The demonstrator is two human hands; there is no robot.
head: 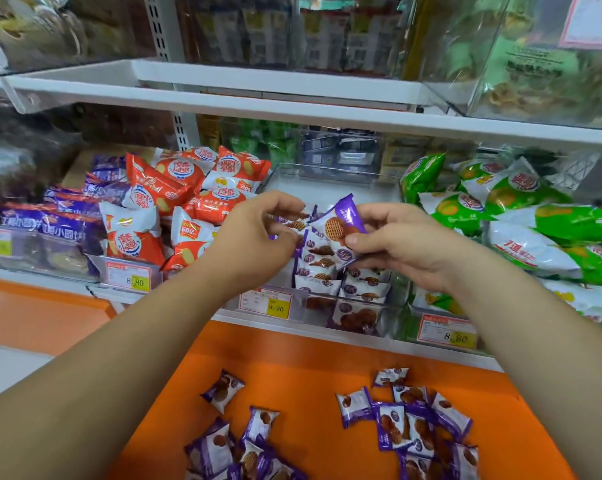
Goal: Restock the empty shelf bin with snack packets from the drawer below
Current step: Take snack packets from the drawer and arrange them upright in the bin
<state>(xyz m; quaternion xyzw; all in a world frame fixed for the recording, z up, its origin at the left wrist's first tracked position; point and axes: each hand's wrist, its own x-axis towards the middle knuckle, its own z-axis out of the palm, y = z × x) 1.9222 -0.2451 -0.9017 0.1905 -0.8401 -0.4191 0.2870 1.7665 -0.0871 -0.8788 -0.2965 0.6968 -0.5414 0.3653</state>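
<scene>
The clear middle bin (330, 190) on the shelf is partly filled. Purple waffle packets (322, 268) stand on edge in two short rows at its front, faces towards the camera, and the back of its floor shows bare white. A yellow 9.90 price tag (268, 304) hangs on its front wall. The bin to the left is heaped with orange-red packets (188, 192), and the one to the right with green packets (500, 209).

The right hand (407, 244) pinches one held packet (339, 230) just above the rows, thumb pressed on its lower front and fingers behind. It stands roughly on end (leaning a little), long axis near upright, one crimped end up and the waffle picture facing the camera.

The left hand (258, 233) is curled with its fingertips among the rear packets; whether it grips one cannot be told.

Below, the orange drawer (310, 368) holds more loose packets (407, 420), scattered flat at all angles.
</scene>
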